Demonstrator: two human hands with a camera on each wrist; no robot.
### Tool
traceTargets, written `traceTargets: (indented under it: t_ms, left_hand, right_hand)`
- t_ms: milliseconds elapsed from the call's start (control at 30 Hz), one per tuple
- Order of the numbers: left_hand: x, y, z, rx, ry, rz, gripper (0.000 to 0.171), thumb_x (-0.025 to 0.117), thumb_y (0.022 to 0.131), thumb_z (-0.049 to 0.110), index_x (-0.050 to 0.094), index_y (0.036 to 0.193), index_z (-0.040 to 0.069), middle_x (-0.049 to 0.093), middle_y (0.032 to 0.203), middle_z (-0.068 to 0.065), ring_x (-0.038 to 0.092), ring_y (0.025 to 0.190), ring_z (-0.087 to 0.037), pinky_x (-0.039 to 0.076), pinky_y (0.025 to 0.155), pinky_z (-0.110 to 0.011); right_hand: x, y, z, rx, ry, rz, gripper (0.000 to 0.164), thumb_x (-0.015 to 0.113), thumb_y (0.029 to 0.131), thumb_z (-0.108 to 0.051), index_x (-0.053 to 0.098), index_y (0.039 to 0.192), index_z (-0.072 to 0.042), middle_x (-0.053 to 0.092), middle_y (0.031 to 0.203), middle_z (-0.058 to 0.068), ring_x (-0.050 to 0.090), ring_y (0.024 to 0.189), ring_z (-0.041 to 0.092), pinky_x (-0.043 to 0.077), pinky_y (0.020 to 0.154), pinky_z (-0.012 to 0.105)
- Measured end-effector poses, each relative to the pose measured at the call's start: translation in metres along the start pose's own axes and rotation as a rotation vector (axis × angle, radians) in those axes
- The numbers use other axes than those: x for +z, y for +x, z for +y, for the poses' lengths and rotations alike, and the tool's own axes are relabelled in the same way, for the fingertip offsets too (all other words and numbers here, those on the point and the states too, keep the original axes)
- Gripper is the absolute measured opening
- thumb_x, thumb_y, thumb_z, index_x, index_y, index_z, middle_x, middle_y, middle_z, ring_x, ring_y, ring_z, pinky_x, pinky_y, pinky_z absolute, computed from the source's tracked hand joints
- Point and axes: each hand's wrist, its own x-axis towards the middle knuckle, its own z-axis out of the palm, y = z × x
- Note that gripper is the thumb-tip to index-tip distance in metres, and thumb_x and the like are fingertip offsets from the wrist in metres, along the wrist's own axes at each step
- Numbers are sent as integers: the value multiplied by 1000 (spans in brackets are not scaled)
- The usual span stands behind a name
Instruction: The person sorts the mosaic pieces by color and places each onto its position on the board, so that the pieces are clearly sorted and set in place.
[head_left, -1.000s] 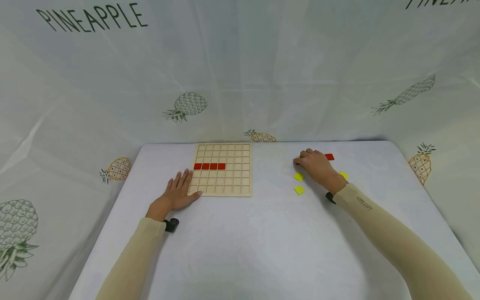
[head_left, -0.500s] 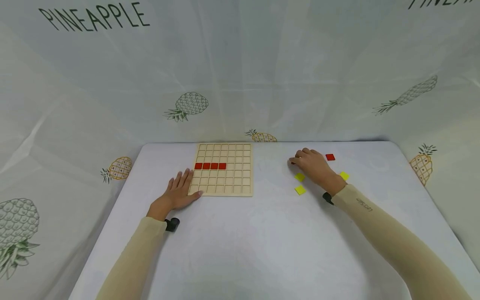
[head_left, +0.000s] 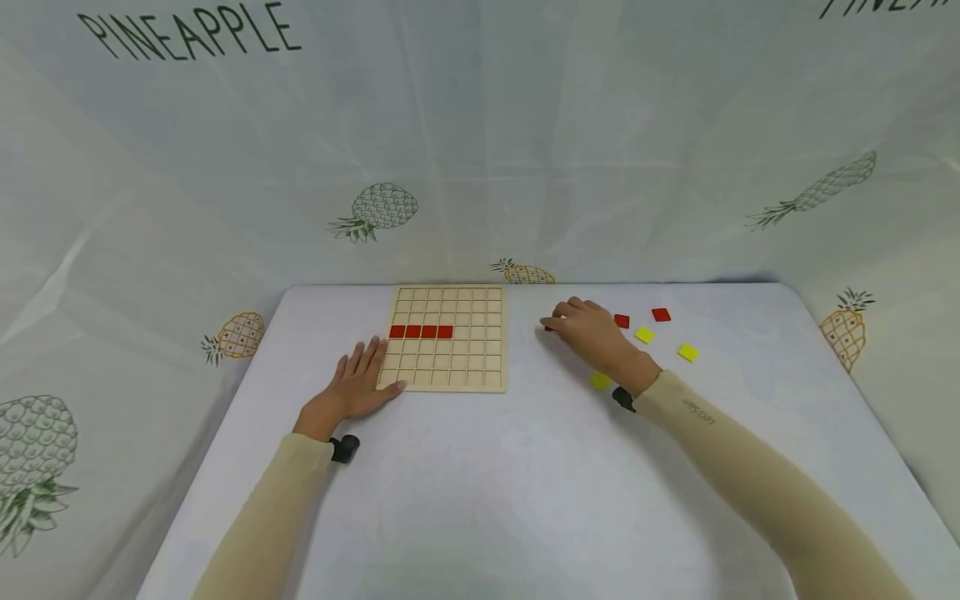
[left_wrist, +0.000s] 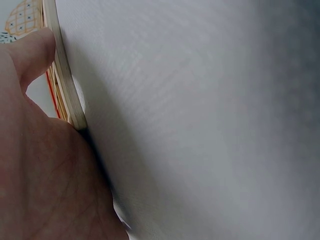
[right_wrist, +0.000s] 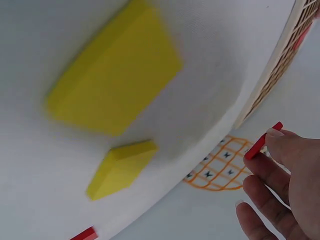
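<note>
A square wooden grid board [head_left: 480,358] lies toward the back of the table, with a row of several red tiles [head_left: 428,332] set in its left cells. My left hand [head_left: 352,392] rests at the board's left edge, fingers straight and spread, thumb on its near left corner. Right of the board, my right hand [head_left: 592,337] pinches a red square tile [right_wrist: 263,141] between thumb and finger, off the table. Its other fingers are loosely bent in the right wrist view.
Two loose red tiles [head_left: 661,314] lie at the back right. Yellow tiles [head_left: 688,352] are scattered nearby, one partly hidden by the right wrist [head_left: 636,372]. A pineapple-print cloth [head_left: 600,167] hangs behind the white table [head_left: 480,500].
My right hand has moved left toward the board with the red tile, uncovering another red tile and a yellow one behind it. The left hand stays in place.
</note>
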Motion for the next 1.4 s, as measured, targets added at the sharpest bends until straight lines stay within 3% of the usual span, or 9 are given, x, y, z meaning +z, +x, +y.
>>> traceTargets:
  t_ms: [300,833,1400]
  left_hand:
    - [-1,-1,-2,-1,3,8,104,42,104,68,-4,168,0,-10,176,-21,-11,162,-45,-8,127,-65]
    - [0,1,-2,-1,-1,12,105,40,104,70,-5,169,2,-11,177,-20,-13,162,-44,-9,127,-64]
    - [1,1,-2,4,8,18,101,43,105,64,-4,169,1,-8,177,-21,-10,162,-45,-7,127,-64]
  right_hand:
    - [3,23,-25,-58,14,92,24,83,93,-10,82,117,-11,76,107,8,69,102,28,60,86,39]
    - [13,59,-58,-101,39,102,19,76,100,-19,81,118,-14,75,107,6,68,102,25,59,85,36]
    - [24,86,-80,-78,70,5,22,72,101,-16,80,122,-16,75,108,4,69,105,22,58,91,35]
